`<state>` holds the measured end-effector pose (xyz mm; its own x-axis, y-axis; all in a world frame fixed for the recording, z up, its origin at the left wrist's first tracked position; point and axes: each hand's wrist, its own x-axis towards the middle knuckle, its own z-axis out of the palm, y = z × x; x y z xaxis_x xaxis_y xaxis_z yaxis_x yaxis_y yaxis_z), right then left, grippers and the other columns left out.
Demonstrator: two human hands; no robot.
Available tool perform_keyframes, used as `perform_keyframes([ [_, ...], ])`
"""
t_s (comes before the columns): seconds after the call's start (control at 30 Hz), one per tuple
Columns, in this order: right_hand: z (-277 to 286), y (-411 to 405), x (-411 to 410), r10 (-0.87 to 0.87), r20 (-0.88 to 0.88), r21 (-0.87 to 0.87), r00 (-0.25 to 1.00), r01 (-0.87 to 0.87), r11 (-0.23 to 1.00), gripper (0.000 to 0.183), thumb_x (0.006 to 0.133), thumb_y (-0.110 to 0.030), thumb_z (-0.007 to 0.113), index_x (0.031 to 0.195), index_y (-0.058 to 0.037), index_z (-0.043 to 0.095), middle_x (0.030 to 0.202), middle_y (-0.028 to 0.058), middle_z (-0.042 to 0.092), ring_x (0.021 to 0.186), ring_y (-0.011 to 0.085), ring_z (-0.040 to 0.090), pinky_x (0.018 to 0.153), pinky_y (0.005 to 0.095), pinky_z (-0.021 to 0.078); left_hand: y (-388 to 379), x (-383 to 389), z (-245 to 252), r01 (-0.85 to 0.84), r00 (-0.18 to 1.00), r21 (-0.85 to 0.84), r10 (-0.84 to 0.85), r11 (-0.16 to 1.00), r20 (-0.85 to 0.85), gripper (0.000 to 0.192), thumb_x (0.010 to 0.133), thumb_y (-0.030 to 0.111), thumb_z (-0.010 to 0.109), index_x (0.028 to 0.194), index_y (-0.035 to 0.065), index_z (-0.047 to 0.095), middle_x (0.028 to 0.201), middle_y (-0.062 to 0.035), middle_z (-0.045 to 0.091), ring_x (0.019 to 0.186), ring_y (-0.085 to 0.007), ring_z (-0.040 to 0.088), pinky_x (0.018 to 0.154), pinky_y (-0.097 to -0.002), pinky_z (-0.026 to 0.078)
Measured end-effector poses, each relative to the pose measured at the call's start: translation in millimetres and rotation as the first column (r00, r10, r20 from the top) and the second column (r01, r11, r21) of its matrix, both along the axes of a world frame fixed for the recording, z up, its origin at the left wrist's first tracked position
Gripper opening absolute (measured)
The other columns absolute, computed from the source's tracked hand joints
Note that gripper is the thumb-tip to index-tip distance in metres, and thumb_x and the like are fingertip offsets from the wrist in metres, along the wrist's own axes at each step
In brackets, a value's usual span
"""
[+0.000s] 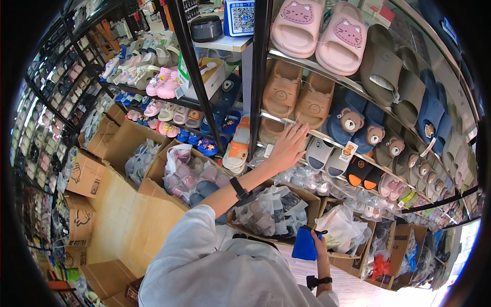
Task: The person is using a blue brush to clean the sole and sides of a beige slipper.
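My left hand (288, 149) reaches up to the shelf with its fingers extended and holds nothing. Its fingertips are at the metal shelf edge, just below a pair of brown bear-face slippers (313, 100); whether they touch the slippers I cannot tell. Behind the hand, other brown slippers (271, 131) on the lower shelf are partly hidden. Low at the right, my right hand (319, 241) grips a blue cloth (305, 244) with a dark cord or edge at its top. Navy slippers with bear heads (345, 122) stand right of the brown pair, and pink cat slippers (297, 28) are above.
Cardboard boxes of bagged footwear (274, 211) line the foot of the shelves. A black metal post (259, 73) rises left of the brown slippers. Clogs (165, 82) fill racks further left. A small counter (226, 42) holds a black round device (206, 28) and a printed code stand.
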<state>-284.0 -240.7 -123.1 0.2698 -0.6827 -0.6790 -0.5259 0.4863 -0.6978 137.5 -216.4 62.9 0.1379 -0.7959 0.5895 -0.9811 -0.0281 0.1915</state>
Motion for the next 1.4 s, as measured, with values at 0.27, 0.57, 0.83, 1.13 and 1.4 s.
perform_keyframes([
  [0.27,-67.7,24.0,-68.4,-0.103,-0.097,-0.024,0.990,0.101,0.995,0.048,0.088,-0.042,0.082,0.104,0.0032,0.073,0.083,0.0038,0.071,0.073,0.0134,0.066,0.064,0.0312,0.0539,-17.4,-3.9,-7.6,-0.067,0.998,0.000,0.067,0.998,0.017,0.077,0.093,0.033,0.066,0.151,-0.0086,0.036,0.152,-0.0210,0.042,0.142,-0.0379,0.038,0.124,-0.0493,0.025],
  [0.57,-101.3,61.5,-136.2,-0.184,-0.053,0.144,0.982,0.189,0.971,0.053,0.083,-0.040,0.087,0.106,0.0058,0.073,0.094,0.0091,0.074,0.076,0.0154,0.070,0.068,0.0307,0.0571,-22.2,-4.3,-0.9,-0.078,0.997,-0.001,0.078,0.997,-0.003,0.073,0.091,0.031,0.067,0.147,-0.0076,0.040,0.146,-0.0221,0.045,0.140,-0.0399,0.038,0.124,-0.0510,0.025],
  [0.83,-132.8,90.7,-189.8,0.354,-0.456,-0.024,0.817,-0.409,0.912,0.064,0.070,-0.054,0.090,0.085,0.0070,0.076,0.080,0.0168,0.076,0.071,0.0238,0.074,0.064,0.0403,0.0579,45.1,-26.5,-57.4,-0.096,0.948,-0.154,0.043,0.983,-0.315,0.061,0.088,0.014,0.071,0.141,-0.0015,0.046,0.143,-0.0216,0.045,0.136,-0.0410,0.043,0.116,-0.0517,0.036],
  [1.13,-187.4,140.2,-264.9,0.486,-0.552,0.095,0.678,-0.528,0.844,0.065,0.068,-0.057,0.090,0.087,0.0042,0.076,0.083,0.0226,0.076,0.078,0.0337,0.076,0.066,0.0452,0.0566,262.5,-41.5,-287.7,-0.302,0.488,0.427,0.523,0.852,-0.699,0.021,0.097,0.016,0.055,0.113,0.0061,0.064,0.087,-0.0138,0.071,0.090,-0.0359,0.071,0.078,-0.0467,0.055],
  [1.4,-114.1,114.6,-221.5,0.488,-0.561,0.107,0.669,-0.525,0.844,0.050,0.072,-0.046,0.091,0.088,-0.0005,0.079,0.079,0.0116,0.077,0.068,0.0229,0.074,0.063,0.0392,0.0568,371.8,32.1,-382.3,-0.522,0.134,0.718,0.875,0.461,-0.464,0.049,0.097,0.036,0.058,0.131,0.0012,0.057,0.129,-0.0272,0.060,0.119,-0.0423,0.060,0.099,-0.0496,0.050],
])
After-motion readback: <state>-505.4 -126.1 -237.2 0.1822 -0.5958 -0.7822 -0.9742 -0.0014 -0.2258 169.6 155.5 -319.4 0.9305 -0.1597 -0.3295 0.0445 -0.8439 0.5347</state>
